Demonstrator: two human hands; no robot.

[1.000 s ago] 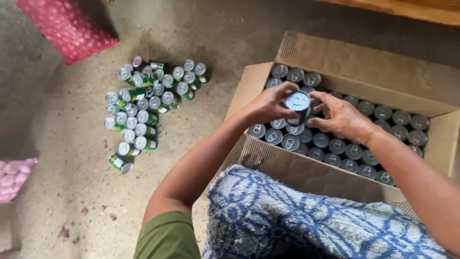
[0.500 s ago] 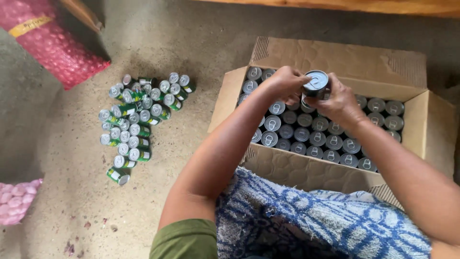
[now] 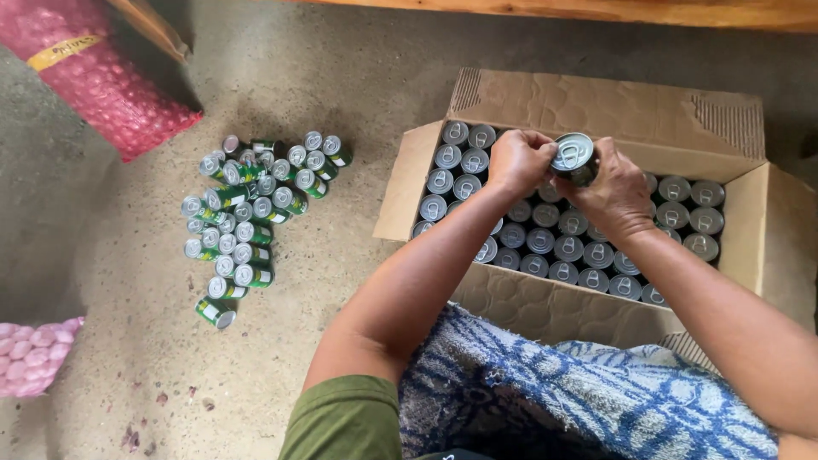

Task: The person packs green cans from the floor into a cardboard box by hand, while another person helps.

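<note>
A: On the sandy ground, far right: an open cardboard box (image 3: 596, 106), flaps up, packed with upright silver-topped cans (image 3: 562, 247) in tight rows. Far left, a pink bubble-wrapped bundle (image 3: 94, 77). Near right, a blue patterned cloth (image 3: 554, 400) over the person's lap, touching the box's near wall.

B: And the loose lot?

A: Left of the box, well apart from it: a heap of green-labelled cans (image 3: 247, 213), some standing, some tipped on their sides. A smaller pink wrapped piece (image 3: 34, 358) lies at the near left edge.

B: Hands?

A: Both over the far half of the box. Right hand (image 3: 613, 192) is wrapped around one can (image 3: 573, 156), held above the rows with its pull-tab lid facing up. Left hand (image 3: 520, 160) is curled narrow, fingers touching that can's left side; whether it truly grips I cannot tell.

B: Risks from here?

A: My judgement only: the can sits high over the packed rows, so a slip between the two hands would drop it onto the lids below and dent them. A forearm dragging across the near wall could buckle that flap. The floor heap looks unstable; a nudge would send tipped cans rolling across the sand.
</note>
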